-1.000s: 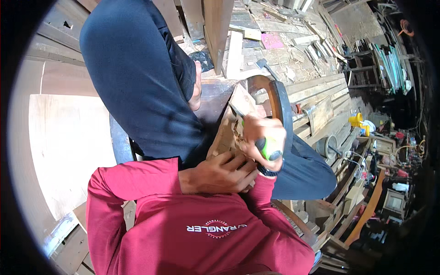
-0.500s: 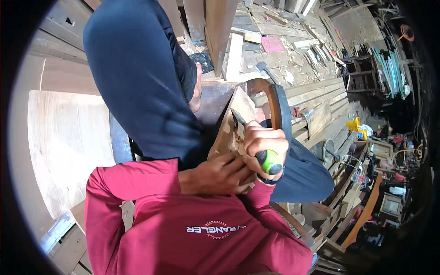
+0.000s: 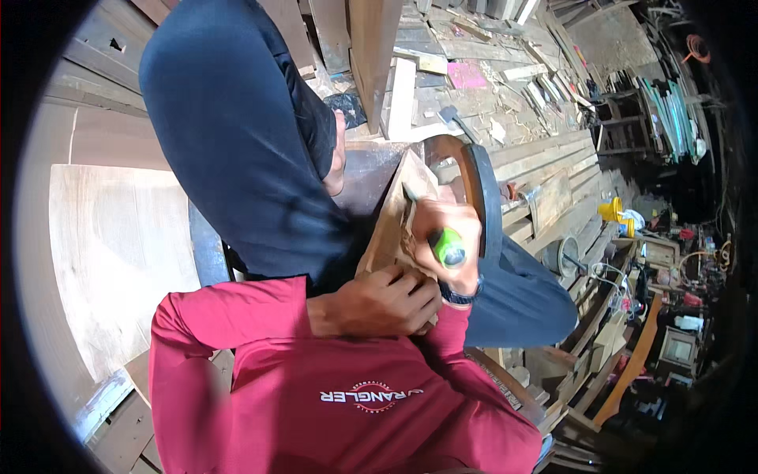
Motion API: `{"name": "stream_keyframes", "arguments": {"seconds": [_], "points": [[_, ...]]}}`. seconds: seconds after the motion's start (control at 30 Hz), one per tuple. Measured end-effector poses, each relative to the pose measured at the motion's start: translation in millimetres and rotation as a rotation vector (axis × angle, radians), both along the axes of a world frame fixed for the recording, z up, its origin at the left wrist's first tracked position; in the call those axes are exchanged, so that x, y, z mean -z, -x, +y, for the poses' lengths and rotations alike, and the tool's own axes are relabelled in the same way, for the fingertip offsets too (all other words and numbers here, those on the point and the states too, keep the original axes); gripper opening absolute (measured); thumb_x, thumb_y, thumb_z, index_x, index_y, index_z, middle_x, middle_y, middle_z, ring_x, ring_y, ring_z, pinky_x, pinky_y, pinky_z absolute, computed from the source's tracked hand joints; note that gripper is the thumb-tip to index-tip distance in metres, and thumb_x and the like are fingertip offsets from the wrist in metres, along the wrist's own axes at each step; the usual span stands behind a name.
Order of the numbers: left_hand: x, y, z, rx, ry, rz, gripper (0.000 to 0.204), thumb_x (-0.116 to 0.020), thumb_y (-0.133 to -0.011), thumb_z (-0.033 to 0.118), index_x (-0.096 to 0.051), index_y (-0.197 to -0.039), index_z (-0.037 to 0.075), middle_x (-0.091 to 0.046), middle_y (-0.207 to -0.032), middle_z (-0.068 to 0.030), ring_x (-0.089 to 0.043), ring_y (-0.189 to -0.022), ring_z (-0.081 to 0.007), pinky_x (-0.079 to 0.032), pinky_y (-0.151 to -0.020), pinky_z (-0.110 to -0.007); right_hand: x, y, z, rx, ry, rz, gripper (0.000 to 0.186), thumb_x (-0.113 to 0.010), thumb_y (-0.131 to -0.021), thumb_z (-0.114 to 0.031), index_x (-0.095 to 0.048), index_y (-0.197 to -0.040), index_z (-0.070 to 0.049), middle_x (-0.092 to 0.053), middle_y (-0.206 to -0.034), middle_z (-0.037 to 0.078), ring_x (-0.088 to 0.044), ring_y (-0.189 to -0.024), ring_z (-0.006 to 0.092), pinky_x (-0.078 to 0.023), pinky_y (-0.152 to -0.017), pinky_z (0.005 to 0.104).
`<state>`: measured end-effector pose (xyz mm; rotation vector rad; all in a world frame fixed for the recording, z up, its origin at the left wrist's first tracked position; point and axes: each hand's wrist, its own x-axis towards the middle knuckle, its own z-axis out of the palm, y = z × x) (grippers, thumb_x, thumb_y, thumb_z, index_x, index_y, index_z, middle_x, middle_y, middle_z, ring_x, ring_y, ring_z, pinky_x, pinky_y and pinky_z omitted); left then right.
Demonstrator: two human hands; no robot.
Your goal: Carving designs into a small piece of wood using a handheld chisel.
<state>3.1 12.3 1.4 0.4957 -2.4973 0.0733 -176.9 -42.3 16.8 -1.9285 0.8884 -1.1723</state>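
Observation:
My right hand [image 3: 448, 225] is closed round the green and black handle [image 3: 448, 248] of a carving blade, its butt pointing up toward me. The short dark blade [image 3: 408, 192] comes out beyond the fist and meets a pale, angular wooden block [image 3: 384, 235]; motion blur and the fist hide part of it. My left hand [image 3: 391, 300] is curled over the block's near end, close to my belly, fingers bent and pressed on the wood. Curled shavings lie on the block beside my right hand. The block's far end tapers to a corner between my legs.
A curved dark-edged wooden piece [image 3: 482, 189] stands just right of my right hand. Beyond it lies an adze-like tool [image 3: 452, 117] on a plank floor with offcuts. At left is a broad pale board [image 3: 118, 261]. A grey bucket [image 3: 559, 254] and yellow container [image 3: 612, 209] stand right.
My right hand has moved away from me and slightly left along the block, and the handle's butt shows more end-on. My left hand stays nearly in place on the wood.

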Motion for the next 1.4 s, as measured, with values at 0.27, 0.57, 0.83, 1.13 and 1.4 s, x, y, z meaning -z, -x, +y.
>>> {"name": "stream_keyframes", "arguments": {"seconds": [0.27,0.57,0.83,1.13,1.4], "points": [[-2.4,-1.4,-2.8,0.042,0.043,-0.036,0.027,-0.063,-0.089,0.038,-0.071,-0.103,0.017,-0.068,-0.101,0.0049,-0.066,-0.087,-0.0112,-0.054,-0.073,-0.027,3.1,-0.3,0.8,0.026,-0.040,0.018,0.015,-0.069,-0.060,-0.001,-0.056,-0.069,0.001,-0.056,-0.066,0.011,-0.052,-0.057,0.0272,-0.043,-0.058,0.0359],[-1.9,-0.9,0.2,-0.001,0.039,-0.049,0.026,-0.062,-0.092,0.041,-0.071,-0.100,0.018,-0.069,-0.101,0.0044,-0.067,-0.085,-0.0111,-0.052,-0.070,-0.024,5.5,0.9,-2.3,0.018,-0.040,0.111,0.015,-0.071,-0.065,-0.001,-0.058,-0.070,-0.001,-0.058,-0.066,0.009,-0.055,-0.057,0.0283,-0.045,-0.056,0.0365],[-3.3,-0.7,-3.0,0.017,0.040,-0.028,0.022,-0.062,-0.091,0.040,-0.070,-0.098,0.021,-0.069,-0.098,0.0048,-0.067,-0.085,-0.0114,-0.053,-0.072,-0.027,-0.8,2.0,1.5,0.022,-0.044,-0.045,0.020,-0.074,-0.067,-0.002,-0.055,-0.067,0.001,-0.056,-0.063,0.010,-0.048,-0.054,0.0226,-0.041,-0.057,0.0360],[-5.4,0.2,-3.3,0.014,0.015,0.029,0.019,-0.062,-0.090,0.033,-0.069,-0.094,0.016,-0.065,-0.094,0.0020,-0.065,-0.084,-0.0135,-0.050,-0.072,-0.027,-0.3,-1.1,-0.3,0.059,-0.035,-0.005,0.019,-0.074,-0.066,0.000,-0.055,-0.068,0.001,-0.055,-0.062,0.009,-0.050,-0.053,0.0232,-0.040,-0.058,0.0366],[-4.5,-1.1,-3.8,0.060,0.000,0.032,0.025,-0.061,-0.091,0.035,-0.068,-0.095,0.011,-0.064,-0.092,-0.0014,-0.065,-0.085,-0.0157,-0.053,-0.074,-0.028,0.6,2.8,-2.1,0.025,-0.044,-0.033,0.021,-0.073,-0.069,-0.002,-0.053,-0.067,0.001,-0.053,-0.062,0.009,-0.048,-0.055,0.0231,-0.039,-0.058,0.0375]]}}
